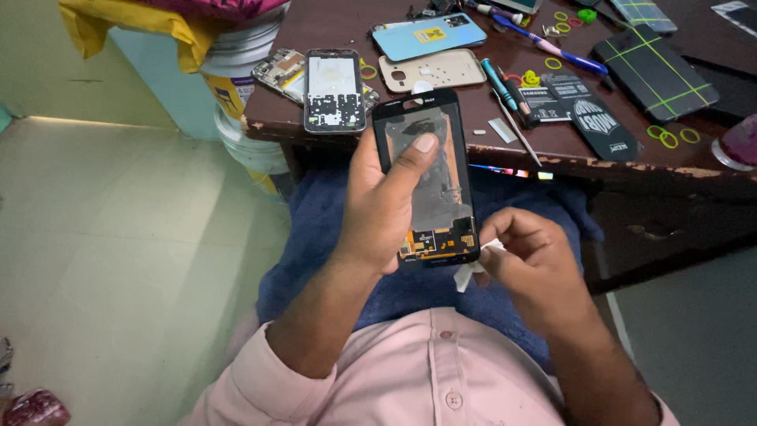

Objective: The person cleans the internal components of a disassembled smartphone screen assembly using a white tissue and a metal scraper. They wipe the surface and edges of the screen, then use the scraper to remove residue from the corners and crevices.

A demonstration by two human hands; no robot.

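Observation:
My left hand (384,201) grips a black phone screen assembly (430,177) held upright over my lap, its inner side facing me, with a grey backing and orange circuitry at the bottom. The left thumb presses on the grey backing near the top. My right hand (527,256) sits just right of the assembly's lower edge, fingers curled on a small white scrap (471,272) of tissue or tape.
A dark wooden table (552,154) ahead holds a phone midframe (335,91), a circuit board (280,71), a blue back cover (430,35), a beige back cover (432,71), screwdrivers (501,83), batteries (544,102), rubber bands and black cases. Stacked buckets (236,87) stand at left.

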